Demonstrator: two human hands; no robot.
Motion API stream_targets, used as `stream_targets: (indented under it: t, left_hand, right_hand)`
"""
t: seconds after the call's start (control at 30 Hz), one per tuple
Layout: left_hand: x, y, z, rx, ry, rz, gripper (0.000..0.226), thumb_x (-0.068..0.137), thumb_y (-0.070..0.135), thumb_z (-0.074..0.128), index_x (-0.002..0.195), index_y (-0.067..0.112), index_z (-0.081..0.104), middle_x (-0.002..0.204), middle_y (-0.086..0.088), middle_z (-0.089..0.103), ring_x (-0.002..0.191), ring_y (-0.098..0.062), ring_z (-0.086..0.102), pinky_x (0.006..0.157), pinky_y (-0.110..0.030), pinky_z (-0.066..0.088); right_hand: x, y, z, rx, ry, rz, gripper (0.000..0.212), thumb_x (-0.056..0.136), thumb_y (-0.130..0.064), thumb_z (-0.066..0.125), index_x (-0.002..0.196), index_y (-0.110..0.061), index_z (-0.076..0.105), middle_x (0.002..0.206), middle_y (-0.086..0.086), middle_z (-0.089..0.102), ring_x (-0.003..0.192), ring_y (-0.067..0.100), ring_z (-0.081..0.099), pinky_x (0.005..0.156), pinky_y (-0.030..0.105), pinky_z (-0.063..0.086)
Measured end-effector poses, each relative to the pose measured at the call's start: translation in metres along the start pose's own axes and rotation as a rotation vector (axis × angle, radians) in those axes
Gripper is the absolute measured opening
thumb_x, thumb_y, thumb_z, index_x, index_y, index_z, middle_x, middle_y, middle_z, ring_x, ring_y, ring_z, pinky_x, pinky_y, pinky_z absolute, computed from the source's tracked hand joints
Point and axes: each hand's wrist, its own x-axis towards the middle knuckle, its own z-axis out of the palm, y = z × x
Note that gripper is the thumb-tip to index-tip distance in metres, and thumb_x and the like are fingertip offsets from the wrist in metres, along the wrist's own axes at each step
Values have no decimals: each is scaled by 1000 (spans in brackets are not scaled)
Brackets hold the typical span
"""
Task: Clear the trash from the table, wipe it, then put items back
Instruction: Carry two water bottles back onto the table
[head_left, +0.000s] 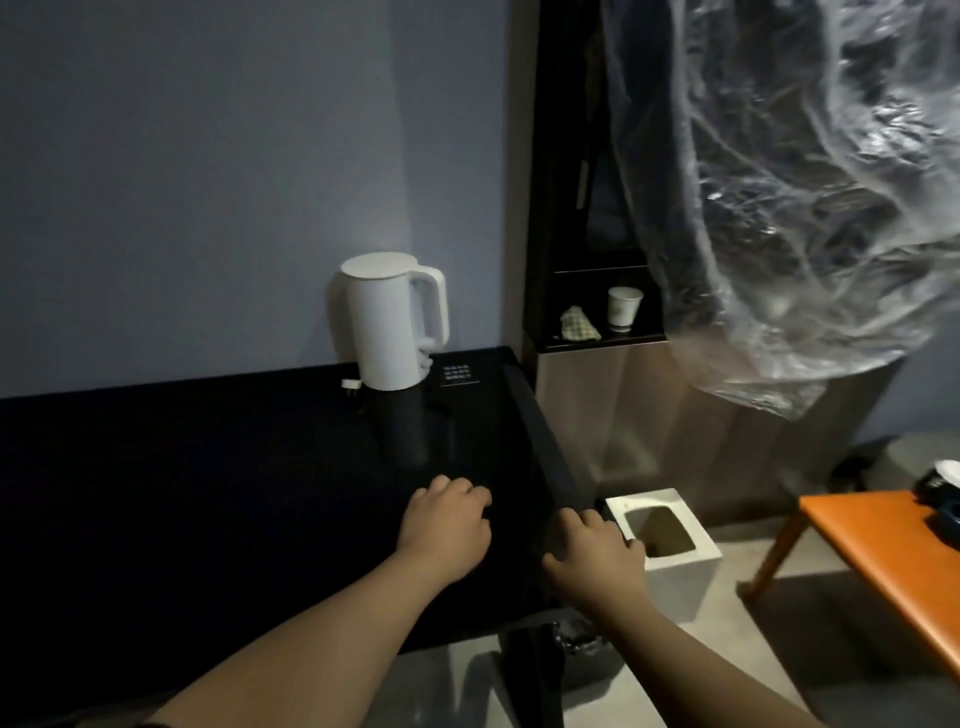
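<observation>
Head view, sole camera. Dark tabletop (208, 493) fills the left and near part of the scene; I can make out no loose trash on its surface, though the light is poor. White kettle (389, 327) stands upright at the far right corner against the wall, handle turned right, with a small placard (460, 375) just beside it.

Left grip (447, 525) rests knuckles-up on the tabletop near the right edge, fingers curled under. Whether they enclose anything is hidden, so I cannot tell its state. Right grip (592, 551) sits at the tabletop's right edge, fingers bent over it; whether it clamps the edge or cups something I cannot tell either.

Governing relation: white bin (680, 587) stands on the floor, mouth up, just right of and below that edge, directly beyond the right grip. The right grip is the nearer one; anything swept rightward off the edge would drop toward the opening. My judgement: clearing is at or near its end, and wiping is not yet begun.
</observation>
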Motion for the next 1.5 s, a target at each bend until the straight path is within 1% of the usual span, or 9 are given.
stream_targets:
  t: [0.27, 0.5, 0.6, 0.67, 0.83, 0.97, 1.13, 1.27, 1.5]
  left_hand:
    - [45, 157, 38, -20, -31, 93, 37, 96, 30, 40, 132, 24, 49, 133, 4, 49, 125, -20, 40, 104, -34, 34]
    - [102, 312, 74, -7, -114, 121, 34, 95, 28, 39, 126, 22, 52, 131, 1, 50, 123, -23, 41, 101, -35, 33]
    - [126, 366, 90, -17, -157, 162, 32, 95, 27, 40, 123, 21, 52, 128, 0, 51, 122, -23, 42, 100, -36, 34]
    - [144, 393, 102, -20, -194, 191, 34, 95, 26, 39, 126, 22, 52, 129, 0, 52, 121, -23, 43, 100, -36, 35]
    - [205, 438, 125, -18, -250, 262, 37, 96, 29, 39, 132, 23, 49, 132, 0, 50, 122, -23, 43, 101, -36, 35]
    - [267, 468, 145, -51, -292, 317, 37, 96, 29, 39, 132, 22, 49, 133, 0, 51, 123, -21, 43, 101, -35, 37]
    - [346, 495, 159, -119, -312, 341, 34, 96, 26, 40, 126, 21, 54, 127, 1, 54, 118, -20, 47, 99, -35, 42]
    - [398, 512, 164, -109, -379, 381, 35, 98, 25, 36, 129, 20, 51, 130, -1, 52, 120, -23, 45, 98, -36, 40]
    - [461, 559, 186, -85, -493, 424, 36, 96, 26, 38, 129, 21, 51, 131, -1, 51, 120, -22, 45, 99, -36, 40]
  right_hand:
    - [-4, 151, -39, -1, 39, 80, 36, 89, -40, 44, 122, -26, 46, 125, -2, 49, 120, 22, 45, 98, 41, 35]
    - [1, 312, -84, 65, -66, 212, 36, 89, -36, 46, 124, -28, 45, 128, -4, 49, 120, 17, 47, 102, 38, 37]
    - [6, 367, -100, 43, -80, 264, 38, 90, -35, 46, 127, -27, 44, 127, -4, 49, 118, 17, 48, 100, 36, 39]
    - [14, 398, -106, 39, -87, 294, 38, 90, -35, 47, 127, -27, 45, 125, -3, 50, 116, 17, 49, 99, 35, 41]
    - [51, 455, -113, 55, -130, 381, 38, 91, -37, 45, 128, -27, 44, 126, -3, 49, 119, 18, 46, 98, 36, 38]
    - [99, 492, -121, 80, -147, 472, 32, 92, -36, 46, 122, -28, 46, 125, -3, 49, 117, 17, 46, 99, 35, 38]
    - [162, 531, -131, 90, -191, 588, 36, 93, -35, 44, 128, -27, 44, 128, 0, 47, 120, 20, 45, 98, 34, 37]
    - [196, 559, -135, 140, -257, 660, 36, 92, -36, 44, 128, -27, 44, 129, 0, 46, 121, 20, 43, 96, 34, 36]
    - [237, 626, -140, 202, -257, 743, 40, 92, -35, 45, 131, -27, 43, 132, -1, 46, 123, 19, 44, 99, 34, 37]
